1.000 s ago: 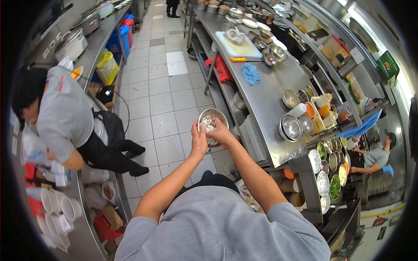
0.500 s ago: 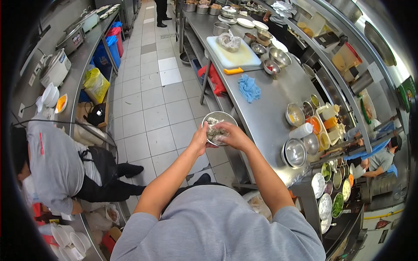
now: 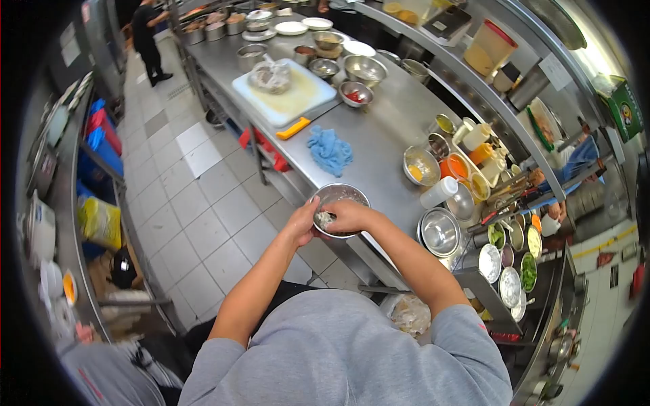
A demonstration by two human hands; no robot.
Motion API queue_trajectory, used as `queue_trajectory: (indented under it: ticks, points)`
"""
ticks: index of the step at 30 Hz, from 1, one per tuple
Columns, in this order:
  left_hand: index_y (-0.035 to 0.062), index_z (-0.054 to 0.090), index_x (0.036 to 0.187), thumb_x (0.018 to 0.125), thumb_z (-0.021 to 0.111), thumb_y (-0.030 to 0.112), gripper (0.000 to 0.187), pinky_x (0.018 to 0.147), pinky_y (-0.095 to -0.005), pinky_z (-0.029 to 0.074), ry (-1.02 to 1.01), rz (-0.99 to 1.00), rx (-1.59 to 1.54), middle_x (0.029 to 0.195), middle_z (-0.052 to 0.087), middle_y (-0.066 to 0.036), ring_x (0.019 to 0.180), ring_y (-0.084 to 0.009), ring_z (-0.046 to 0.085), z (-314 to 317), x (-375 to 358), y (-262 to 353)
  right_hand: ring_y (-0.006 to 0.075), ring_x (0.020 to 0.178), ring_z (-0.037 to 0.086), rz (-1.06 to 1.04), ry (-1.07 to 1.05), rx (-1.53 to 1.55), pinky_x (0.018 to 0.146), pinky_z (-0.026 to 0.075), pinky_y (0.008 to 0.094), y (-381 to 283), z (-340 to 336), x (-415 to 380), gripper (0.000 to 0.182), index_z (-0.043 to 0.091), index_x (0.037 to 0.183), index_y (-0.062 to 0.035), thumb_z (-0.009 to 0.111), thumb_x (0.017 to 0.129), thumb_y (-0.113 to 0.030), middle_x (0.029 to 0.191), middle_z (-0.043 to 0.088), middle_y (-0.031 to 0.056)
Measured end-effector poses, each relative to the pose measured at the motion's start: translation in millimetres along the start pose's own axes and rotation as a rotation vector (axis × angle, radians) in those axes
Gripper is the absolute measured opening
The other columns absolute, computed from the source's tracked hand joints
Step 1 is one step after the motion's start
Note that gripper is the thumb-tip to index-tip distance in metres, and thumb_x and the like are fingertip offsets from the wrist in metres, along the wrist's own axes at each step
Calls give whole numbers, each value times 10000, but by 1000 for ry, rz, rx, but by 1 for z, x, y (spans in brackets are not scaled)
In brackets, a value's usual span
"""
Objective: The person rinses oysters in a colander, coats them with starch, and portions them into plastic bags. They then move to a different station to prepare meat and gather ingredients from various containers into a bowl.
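A steel mixing bowl [image 3: 354,195] is tilted toward me at the front edge of the steel table [image 3: 389,128]. My left hand [image 3: 302,220] grips its left rim, with the thumb up by the edge. My right hand [image 3: 347,217] reaches inside, fingers curled around pale, flour-coated food pieces [image 3: 326,219]; what kind of food cannot be made out. A white dusting clings to the bowl's inner wall. Beyond the bowl lies a crumpled blue cloth [image 3: 330,150].
Past the cloth are a yellow-handled knife [image 3: 293,128] and a white cutting board [image 3: 308,91] bearing a plastic bag [image 3: 271,78]. To the right stand stacked steel bowls [image 3: 440,231], a squeeze bottle [image 3: 439,192] and ingredient tubs [image 3: 509,287]. Two co-workers show at far left and lower left.
My view has swung right, bringing the bowl from over the floor to the table edge. The right hand's spread fingers have closed around the food.
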State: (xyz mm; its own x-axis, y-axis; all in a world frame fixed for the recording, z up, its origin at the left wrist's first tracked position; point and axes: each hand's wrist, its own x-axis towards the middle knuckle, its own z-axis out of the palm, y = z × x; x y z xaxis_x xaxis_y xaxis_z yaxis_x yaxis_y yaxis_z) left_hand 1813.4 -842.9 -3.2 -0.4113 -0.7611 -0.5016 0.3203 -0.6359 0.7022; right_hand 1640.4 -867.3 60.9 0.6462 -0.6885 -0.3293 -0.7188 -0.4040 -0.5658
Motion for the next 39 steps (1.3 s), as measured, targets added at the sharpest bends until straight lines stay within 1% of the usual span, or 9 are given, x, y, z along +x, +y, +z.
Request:
queue_trajectory:
  ticks: [5, 15, 18, 21, 25, 27, 29, 32, 39]
  points:
    - [166, 373, 1415, 1042, 382, 447, 467, 564, -447, 611, -151, -37, 27, 1230, 576, -119, 903, -277, 681, -6, 48, 44, 387, 1223, 499, 97, 181, -125, 1042, 393, 466, 29, -15, 18, 564, 631, 1260, -101, 676, 829, -462, 1223, 586, 225]
    - [126, 320, 1499, 1053, 401, 369, 515, 577, -388, 619, -134, 122, 175, 1324, 521, -162, 1038, -271, 623, -28, 99, 68, 365, 1142, 611, 654, 441, 368, 965, 485, 412, 39, 10, 96, 666, 491, 1352, -2, 721, 795, -284, 1302, 571, 264]
    - [143, 305, 1513, 1049, 394, 420, 547, 575, -372, 611, -203, 14, 286, 1335, 512, -175, 1016, -262, 631, -22, 99, 85, 229, 967, 649, 639, 678, 1377, 778, 554, 333, 33, 6, 96, 502, 527, 1266, -30, 719, 825, -174, 1114, 615, 163]
    - [214, 216, 1534, 1035, 364, 510, 599, 627, -446, 605, -314, -67, 304, 1318, 529, -159, 981, -266, 658, -19, 112, 94, 220, 1003, 624, 401, 805, 1602, 816, 538, 355, 56, 16, 97, 369, 533, 1192, -52, 676, 857, -108, 1065, 606, 97]
    - [230, 236, 1491, 1031, 288, 559, 569, 659, -474, 608, -435, -156, 364, 1319, 541, -121, 995, -294, 671, -19, 134, 100, 256, 1036, 614, 543, 959, 1138, 888, 508, 370, 41, -20, 78, 363, 567, 1146, -49, 703, 812, -88, 1082, 618, 118]
    - [219, 266, 1470, 1029, 292, 563, 560, 666, -485, 609, -442, -227, 302, 1312, 546, -121, 975, -302, 677, -23, 142, 99, 314, 1078, 590, 444, 1035, 312, 953, 469, 389, 42, -26, 64, 347, 610, 1082, -63, 722, 754, -83, 1103, 622, 153]
    - [194, 298, 1442, 1034, 273, 555, 545, 655, -491, 614, -484, -218, 286, 1314, 543, -135, 971, -316, 680, -21, 143, 102, 365, 1115, 566, 450, 970, 226, 973, 458, 411, 35, -29, 55, 374, 643, 1105, -89, 701, 736, -81, 1123, 618, 169]
    - [169, 308, 1428, 1051, 239, 508, 511, 638, -490, 626, -426, -270, 212, 1279, 562, -160, 966, -332, 682, -24, 154, 102, 332, 1131, 586, 289, 458, 176, 966, 468, 415, 17, -34, 47, 397, 671, 1175, -127, 614, 791, -43, 1165, 639, 142]
    - [161, 321, 1413, 1050, 261, 503, 502, 644, -497, 621, -427, -255, 245, 1249, 581, -147, 941, -325, 685, -7, 147, 106, 381, 1040, 629, 793, 629, 64, 908, 493, 450, 30, -53, 46, 372, 639, 1158, -74, 660, 817, -221, 1119, 663, 211]
